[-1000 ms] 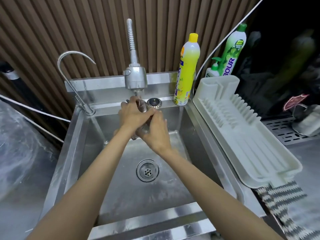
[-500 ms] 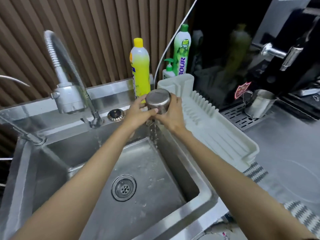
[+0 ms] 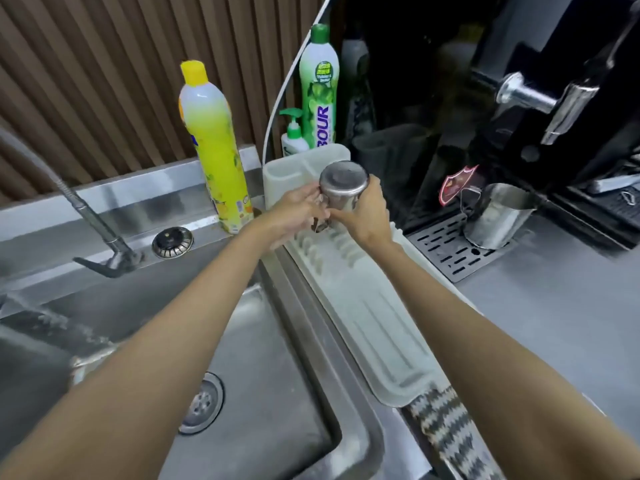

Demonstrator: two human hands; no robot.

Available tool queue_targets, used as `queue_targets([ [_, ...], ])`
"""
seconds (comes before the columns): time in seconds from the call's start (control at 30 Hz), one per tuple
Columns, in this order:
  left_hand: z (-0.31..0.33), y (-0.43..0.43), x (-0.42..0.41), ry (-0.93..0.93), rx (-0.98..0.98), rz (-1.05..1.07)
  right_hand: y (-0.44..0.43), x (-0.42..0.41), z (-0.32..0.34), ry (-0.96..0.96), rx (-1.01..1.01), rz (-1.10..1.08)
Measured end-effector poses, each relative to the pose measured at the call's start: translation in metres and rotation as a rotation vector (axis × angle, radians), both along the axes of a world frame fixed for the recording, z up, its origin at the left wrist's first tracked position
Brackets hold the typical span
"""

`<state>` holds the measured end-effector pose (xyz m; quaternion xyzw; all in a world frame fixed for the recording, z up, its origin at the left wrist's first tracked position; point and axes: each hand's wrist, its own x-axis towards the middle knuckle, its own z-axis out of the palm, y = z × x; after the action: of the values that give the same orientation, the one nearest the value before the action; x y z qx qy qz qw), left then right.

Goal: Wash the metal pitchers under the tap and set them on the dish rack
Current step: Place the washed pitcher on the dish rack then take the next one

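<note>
Upturned pitcher above rack, "BOUR" bottle behind

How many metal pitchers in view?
2. One upturned steel pitcher in the left hand and right hand over the white plastic dish rack; another steel pitcher upright on the black drip tray.

The lower body and mouth of the inverted pitcher are hidden behind the left hand and right hand, which grip it. The tap hose is cut off by the left edge of the frame. On the green bottle, only "BOUR" is legible. The striped cloth runs off the bottom edge.
</note>
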<state>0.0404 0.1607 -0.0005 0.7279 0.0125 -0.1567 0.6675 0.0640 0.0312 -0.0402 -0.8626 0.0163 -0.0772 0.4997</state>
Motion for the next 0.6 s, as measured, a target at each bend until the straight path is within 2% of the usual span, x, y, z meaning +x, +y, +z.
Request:
queue_targets([
  [0.13, -0.017, -0.016, 0.018, -0.021, 0.057, 0.02, -0.009, 0.022, -0.017, 0.049, -0.005, 0.065],
  [0.3, -0.041, -0.017, 0.034, -0.031, 0.307, -0.098, -0.017, 0.039, -0.03, 0.09, -0.052, 0.071],
  [0.6, -0.057, -0.024, 0.034, -0.188, 0.631, -0.001, -0.013, 0.04, -0.04, 0.093, -0.237, 0.088],
])
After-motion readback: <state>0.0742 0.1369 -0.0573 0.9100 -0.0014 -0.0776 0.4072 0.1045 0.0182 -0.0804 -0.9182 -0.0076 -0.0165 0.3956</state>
